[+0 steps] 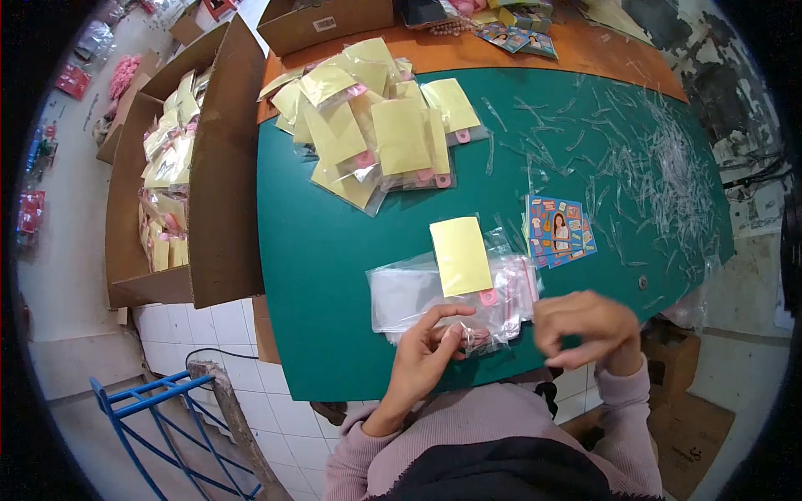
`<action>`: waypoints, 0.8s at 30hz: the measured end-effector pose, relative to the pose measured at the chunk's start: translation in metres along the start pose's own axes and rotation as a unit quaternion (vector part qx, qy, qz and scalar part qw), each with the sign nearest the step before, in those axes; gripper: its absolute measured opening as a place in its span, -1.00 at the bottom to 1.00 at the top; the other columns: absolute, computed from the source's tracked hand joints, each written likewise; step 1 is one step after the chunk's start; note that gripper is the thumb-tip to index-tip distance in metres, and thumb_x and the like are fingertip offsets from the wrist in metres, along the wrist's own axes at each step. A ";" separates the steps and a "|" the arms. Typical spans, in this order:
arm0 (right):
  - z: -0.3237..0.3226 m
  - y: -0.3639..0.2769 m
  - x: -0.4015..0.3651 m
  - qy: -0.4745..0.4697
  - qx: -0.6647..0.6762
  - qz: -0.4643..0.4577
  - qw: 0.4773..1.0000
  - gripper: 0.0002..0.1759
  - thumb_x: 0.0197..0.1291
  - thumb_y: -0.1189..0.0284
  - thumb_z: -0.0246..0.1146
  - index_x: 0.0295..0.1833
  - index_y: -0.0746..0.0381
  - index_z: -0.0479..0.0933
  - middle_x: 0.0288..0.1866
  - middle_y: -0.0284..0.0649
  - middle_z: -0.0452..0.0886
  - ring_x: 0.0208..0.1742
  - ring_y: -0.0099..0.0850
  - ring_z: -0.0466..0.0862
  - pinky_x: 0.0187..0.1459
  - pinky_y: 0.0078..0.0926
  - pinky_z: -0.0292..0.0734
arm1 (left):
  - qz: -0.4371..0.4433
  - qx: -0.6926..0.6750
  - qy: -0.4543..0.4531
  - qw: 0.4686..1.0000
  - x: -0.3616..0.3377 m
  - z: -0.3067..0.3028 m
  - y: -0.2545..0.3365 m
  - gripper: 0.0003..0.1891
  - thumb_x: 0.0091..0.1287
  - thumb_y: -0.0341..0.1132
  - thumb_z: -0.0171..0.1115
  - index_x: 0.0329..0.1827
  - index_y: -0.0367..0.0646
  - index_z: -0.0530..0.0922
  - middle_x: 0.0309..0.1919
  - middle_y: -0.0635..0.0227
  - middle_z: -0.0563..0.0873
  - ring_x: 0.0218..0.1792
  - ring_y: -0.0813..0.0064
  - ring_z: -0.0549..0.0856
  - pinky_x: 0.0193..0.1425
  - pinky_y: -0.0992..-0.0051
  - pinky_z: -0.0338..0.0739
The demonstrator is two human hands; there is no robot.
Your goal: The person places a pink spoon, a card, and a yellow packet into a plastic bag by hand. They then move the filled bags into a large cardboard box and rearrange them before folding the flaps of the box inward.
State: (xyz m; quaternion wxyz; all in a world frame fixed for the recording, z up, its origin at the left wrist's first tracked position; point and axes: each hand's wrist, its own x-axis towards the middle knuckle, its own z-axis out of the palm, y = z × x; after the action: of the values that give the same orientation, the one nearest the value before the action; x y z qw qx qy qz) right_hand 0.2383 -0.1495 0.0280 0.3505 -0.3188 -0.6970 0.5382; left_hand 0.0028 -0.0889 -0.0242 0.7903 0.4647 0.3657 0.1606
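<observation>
My left hand (430,346) is closed, its thumb and fingers pinching the near end of a clear plastic bag (480,336). In that bag a yellow card (462,256) lies flat, with a small pink piece (489,296) by its lower edge. Beneath it rests a stack of clear plastic bags (403,299). My right hand (585,327) is raised at the table's near edge, right of the bags. It is slightly blurred, with fingers curled in; whether anything small is between them I cannot make out.
Bagged yellow cards (351,125) are heaped at the back left of the green table (334,242). Printed blue cards (558,230) lie right of the bags, and clear plastic strips (668,167) spread beyond. A cardboard box (221,167) of bagged cards stands left, above a blue metal frame (159,401).
</observation>
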 end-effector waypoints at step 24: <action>0.045 0.018 0.026 0.019 -0.280 0.033 0.959 -0.82 0.05 0.45 0.23 -0.25 0.27 0.41 -0.27 -0.17 0.41 -0.19 -0.23 0.46 -0.14 -0.28 0.35 | -0.013 -0.005 -0.061 0.998 -0.006 0.003 -0.004 -0.67 0.37 -0.49 -0.03 0.20 -0.25 0.34 -0.26 0.30 0.68 -0.18 0.64 0.63 -0.09 0.65 0.55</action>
State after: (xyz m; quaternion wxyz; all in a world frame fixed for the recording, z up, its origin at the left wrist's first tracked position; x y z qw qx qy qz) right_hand 0.1877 -0.1481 0.0060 0.2426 -0.4366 -0.8023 0.3268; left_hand 0.0006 -0.0965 -0.0242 0.8151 0.4652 0.3222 0.1239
